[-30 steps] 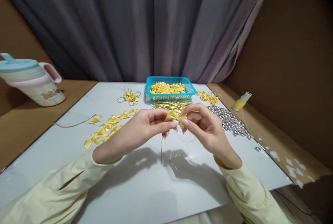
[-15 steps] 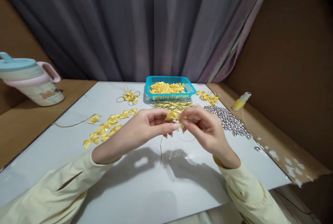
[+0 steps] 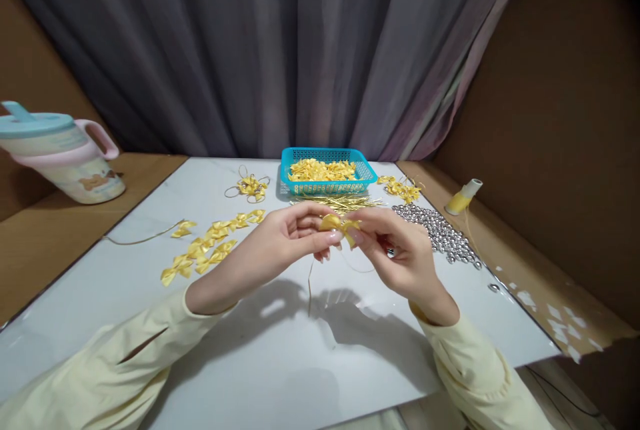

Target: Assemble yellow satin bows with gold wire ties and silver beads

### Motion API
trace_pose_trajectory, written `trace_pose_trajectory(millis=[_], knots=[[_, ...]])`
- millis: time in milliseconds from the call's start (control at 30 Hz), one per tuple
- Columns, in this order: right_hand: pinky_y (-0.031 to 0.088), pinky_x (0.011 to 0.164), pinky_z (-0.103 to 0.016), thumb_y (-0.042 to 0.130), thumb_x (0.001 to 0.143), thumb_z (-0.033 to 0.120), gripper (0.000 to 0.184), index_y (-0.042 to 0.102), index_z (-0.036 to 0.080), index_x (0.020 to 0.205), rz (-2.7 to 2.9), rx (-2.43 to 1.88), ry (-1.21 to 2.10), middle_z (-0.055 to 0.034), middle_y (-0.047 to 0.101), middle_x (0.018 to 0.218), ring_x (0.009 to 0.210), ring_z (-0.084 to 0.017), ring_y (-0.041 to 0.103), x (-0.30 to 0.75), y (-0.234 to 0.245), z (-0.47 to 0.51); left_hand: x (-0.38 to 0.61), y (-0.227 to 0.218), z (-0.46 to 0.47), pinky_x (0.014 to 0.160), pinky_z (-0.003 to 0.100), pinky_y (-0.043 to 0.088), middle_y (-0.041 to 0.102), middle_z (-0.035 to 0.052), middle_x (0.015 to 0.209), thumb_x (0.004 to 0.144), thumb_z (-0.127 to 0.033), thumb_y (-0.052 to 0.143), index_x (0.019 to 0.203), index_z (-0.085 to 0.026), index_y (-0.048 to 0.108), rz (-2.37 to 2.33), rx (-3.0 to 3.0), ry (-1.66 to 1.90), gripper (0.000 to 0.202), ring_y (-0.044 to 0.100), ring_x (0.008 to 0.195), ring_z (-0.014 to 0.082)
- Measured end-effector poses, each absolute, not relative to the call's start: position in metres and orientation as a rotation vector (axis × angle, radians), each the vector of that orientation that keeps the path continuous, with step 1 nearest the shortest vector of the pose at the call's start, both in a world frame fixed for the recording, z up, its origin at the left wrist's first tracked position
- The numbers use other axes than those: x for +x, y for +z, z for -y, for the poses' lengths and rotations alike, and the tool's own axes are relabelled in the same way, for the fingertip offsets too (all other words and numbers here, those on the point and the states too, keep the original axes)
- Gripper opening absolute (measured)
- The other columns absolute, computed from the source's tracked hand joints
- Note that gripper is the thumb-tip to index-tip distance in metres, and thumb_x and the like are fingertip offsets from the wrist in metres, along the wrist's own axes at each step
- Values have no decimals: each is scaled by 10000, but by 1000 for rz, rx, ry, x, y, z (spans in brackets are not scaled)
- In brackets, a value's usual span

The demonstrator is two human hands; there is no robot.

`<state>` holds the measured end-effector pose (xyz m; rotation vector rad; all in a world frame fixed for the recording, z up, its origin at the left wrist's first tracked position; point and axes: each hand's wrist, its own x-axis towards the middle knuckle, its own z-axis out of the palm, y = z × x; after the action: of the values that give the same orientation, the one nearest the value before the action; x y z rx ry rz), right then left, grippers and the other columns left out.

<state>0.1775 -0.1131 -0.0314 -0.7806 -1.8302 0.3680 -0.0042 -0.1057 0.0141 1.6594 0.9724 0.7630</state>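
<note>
My left hand [image 3: 295, 237] pinches one side of a yellow ribbon bow [image 3: 331, 222] between thumb and fingers. The other side of that bow is pinched by my right hand [image 3: 400, 250]. Both hands hold it above the middle of the white tabletop [image 3: 280, 363]. A thin gold cord [image 3: 310, 290] hangs down below my left fingers, and its upper part is hidden. Something silver, like a bead [image 3: 390, 252], shows at my right palm; whether it is held or lies behind, I cannot tell.
Behind my hands lie gold cords [image 3: 345, 203] and a blue basket [image 3: 327, 188] of yellow bows. Loose bows [image 3: 203, 245] lie left, silver beads [image 3: 440, 233] right. A finished-looking bow ring [image 3: 251, 185], a thread spool [image 3: 463, 197] and a tumbler [image 3: 90, 173] stand around.
The bow has turned between my fingers and shows more of its front. The silver bead that showed at my fingertips is no longer visible there. My hands have barely shifted.
</note>
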Motion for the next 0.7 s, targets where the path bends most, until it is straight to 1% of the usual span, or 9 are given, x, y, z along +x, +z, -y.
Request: trace_pose_trajectory(millis=[67, 167, 267, 367, 467, 600, 700], knots=[[302, 402, -223, 534, 824, 164, 193, 505, 205, 1011, 1806, -810, 465, 22, 582, 635, 447, -74, 378, 177, -32, 113, -4, 14, 105, 664, 227, 443, 568, -22, 702, 783, -271, 602, 891, -176, 579, -958, 1687, 774, 146, 547, 670, 114], [285, 410, -227, 511, 852, 222, 144, 479, 204, 992, 1791, -810, 639, 29, 544, 619, 468, -79, 385, 177, -31, 113, -3, 14, 105, 666, 237, 451, 547, -26, 656, 782, -282, 594, 817, -169, 598, -978, 1736, 774, 119, 543, 657, 118], [300, 451, -236, 475, 878, 278, 111, 481, 200, 957, 1776, -776, 782, 18, 526, 647, 533, -90, 437, 176, -30, 111, -3, 12, 105, 636, 246, 463, 553, -25, 658, 767, -302, 605, 855, -175, 592, -1012, 1728, 793, 155, 548, 641, 124], [296, 467, -239, 477, 880, 304, 114, 488, 196, 915, 1786, -775, 851, 19, 506, 649, 548, -89, 431, 176, -30, 108, -2, 11, 106, 628, 237, 473, 586, -3, 765, 754, -288, 620, 914, -176, 562, -1001, 1693, 817, 204, 568, 702, 133], [281, 460, -238, 487, 877, 306, 111, 490, 195, 893, 1804, -783, 855, 25, 494, 634, 531, -84, 409, 176, -31, 106, -2, 10, 107, 651, 223, 473, 592, 8, 831, 754, -276, 624, 931, -173, 528, -975, 1676, 833, 226, 575, 764, 135], [271, 444, -237, 488, 877, 291, 94, 494, 198, 883, 1813, -802, 763, 35, 489, 595, 496, -79, 379, 176, -31, 106, -1, 10, 107, 640, 215, 465, 571, -8, 791, 752, -265, 630, 957, -180, 489, -961, 1642, 867, 262, 566, 743, 125], [268, 426, -233, 494, 873, 271, 76, 508, 198, 888, 1818, -821, 627, 34, 518, 592, 463, -72, 363, 175, -32, 108, -2, 10, 106, 628, 228, 457, 548, -17, 745, 752, -286, 629, 982, -183, 474, -981, 1609, 848, 296, 555, 705, 127]])
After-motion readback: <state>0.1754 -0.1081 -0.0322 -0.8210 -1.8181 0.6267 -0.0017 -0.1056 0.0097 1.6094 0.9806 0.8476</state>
